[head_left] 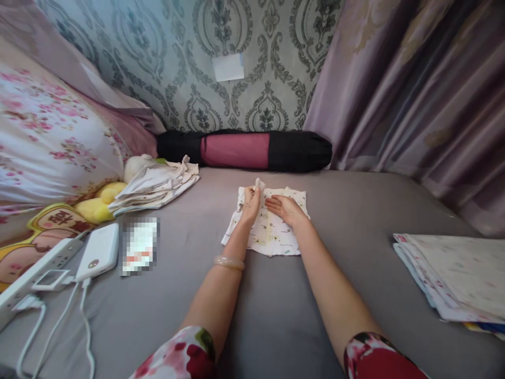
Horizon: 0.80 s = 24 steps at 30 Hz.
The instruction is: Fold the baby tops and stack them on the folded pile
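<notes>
I have my left grip (251,204) pinched on a fold of the printed cloth (281,239), which spreads rightward from it, beneath my opened, empty right grip (284,209).

Grey cloth-covered surface (355,226), black-and-pink roll (235,151) along the far edge, pale cloths (155,187) piled far left, power strip (49,263), white power bank (98,250) and 1 pixelated item (141,245) at left, white printed cloth (282,237) in the middle, folded fabric stack (457,276) at right
</notes>
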### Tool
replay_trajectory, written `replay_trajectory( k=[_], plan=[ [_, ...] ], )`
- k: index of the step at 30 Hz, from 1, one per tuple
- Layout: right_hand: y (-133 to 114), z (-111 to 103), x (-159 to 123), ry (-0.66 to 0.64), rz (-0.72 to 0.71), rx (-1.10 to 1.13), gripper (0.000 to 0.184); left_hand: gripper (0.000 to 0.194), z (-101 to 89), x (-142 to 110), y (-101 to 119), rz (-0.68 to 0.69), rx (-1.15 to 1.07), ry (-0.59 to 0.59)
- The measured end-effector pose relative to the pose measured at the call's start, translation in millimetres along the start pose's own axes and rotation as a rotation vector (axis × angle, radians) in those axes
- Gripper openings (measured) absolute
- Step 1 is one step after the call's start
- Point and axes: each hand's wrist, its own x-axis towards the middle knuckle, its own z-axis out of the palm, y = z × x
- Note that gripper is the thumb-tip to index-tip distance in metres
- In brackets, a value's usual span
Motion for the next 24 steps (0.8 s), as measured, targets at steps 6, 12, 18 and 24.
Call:
replay_trajectory(
  k=[6, 12, 18, 24],
  plan=[
    [-2, 1, 4, -0.059, 0.030, 0.058, 0.027, 0.011, 9.9, -10, 0, 0.143, 0.124, -0.178],
    [-5, 1, 11, -0.133, 0.001, 0.083, 0.038, 0.016, 10.6, -14, 2, 0.170, 0.136, -0.356],
    [-1, -2, 12, 0.010, -0.090, -0.007, 0.012, 0.022, -3.8, 2, 1, 0.235, 0.181, -0.148],
    [-1, -6, 14, 0.083, -0.199, -0.139, 0.026, 0.034, -37.6, 17, -12, 0.221, 0.365, 0.057]
  ],
)
